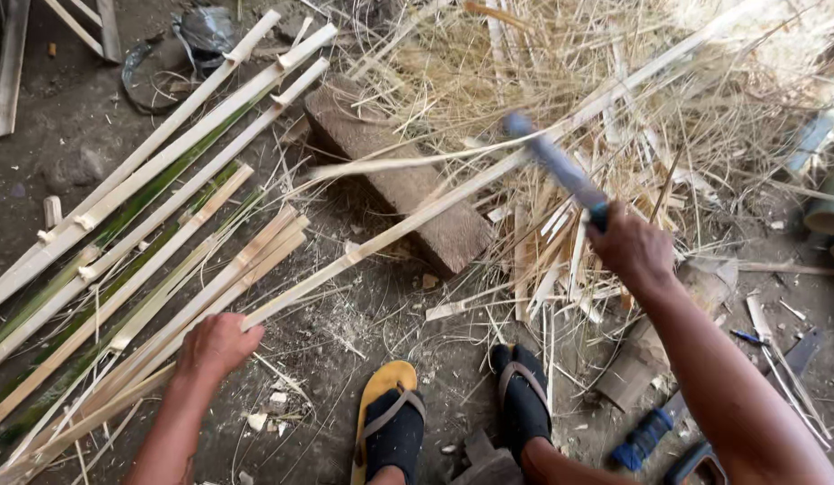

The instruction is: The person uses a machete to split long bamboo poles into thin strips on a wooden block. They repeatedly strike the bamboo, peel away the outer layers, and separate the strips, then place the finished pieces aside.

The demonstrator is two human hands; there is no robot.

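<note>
A worn wooden block [399,175] lies by heaped straw-like shavings [560,63], split bamboo slats [120,233] stacked beside it

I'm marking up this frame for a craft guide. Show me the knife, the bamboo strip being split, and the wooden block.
knife [553,162], head view, middle of the blurred blade.
bamboo strip [381,238], head view, mid-length over the block.
wooden block [417,202], head view, bare top face.

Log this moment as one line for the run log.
left hand: grips bamboo strip | right hand: grips blade, blurred, at the strip | wooden block under strip
</note>
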